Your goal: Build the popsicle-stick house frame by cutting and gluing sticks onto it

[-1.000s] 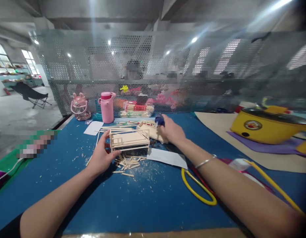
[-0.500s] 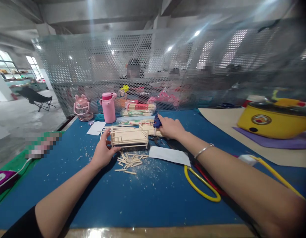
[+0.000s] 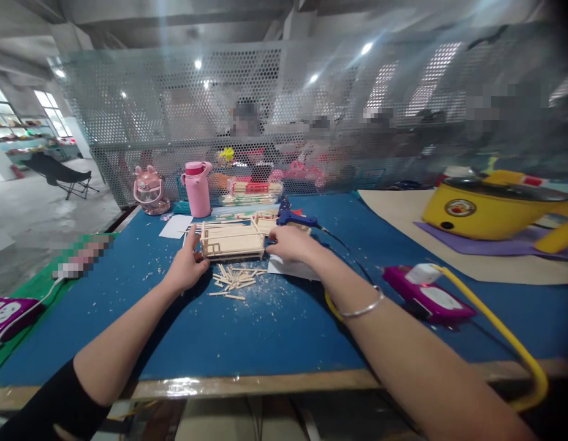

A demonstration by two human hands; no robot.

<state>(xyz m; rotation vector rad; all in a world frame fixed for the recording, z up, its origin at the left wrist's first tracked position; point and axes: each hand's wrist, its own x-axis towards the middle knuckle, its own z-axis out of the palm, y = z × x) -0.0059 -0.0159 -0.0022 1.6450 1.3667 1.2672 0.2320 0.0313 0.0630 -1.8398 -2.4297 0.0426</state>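
A small model frame of pale wooden sticks, with a flat floor and thin rails, stands on the blue table. My left hand holds its left end, thumb in front and fingers along the side. At the right end, my right hand has its bent fingers closed on the near corner; the exact contact is partly hidden. Just behind that hand lies a blue glue gun with a dark cord. Short cut sticks are heaped in front of the frame.
Behind the frame are bundled sticks, a pink bottle and a clear pink jug. A white paper strip lies under my right wrist. To the right sit a purple power strip and a yellow pot.
My right hand has let go of the glue gun, now lying behind it, and come nearer to the frame's right end. My left hand stays at the left end. The view has shifted.
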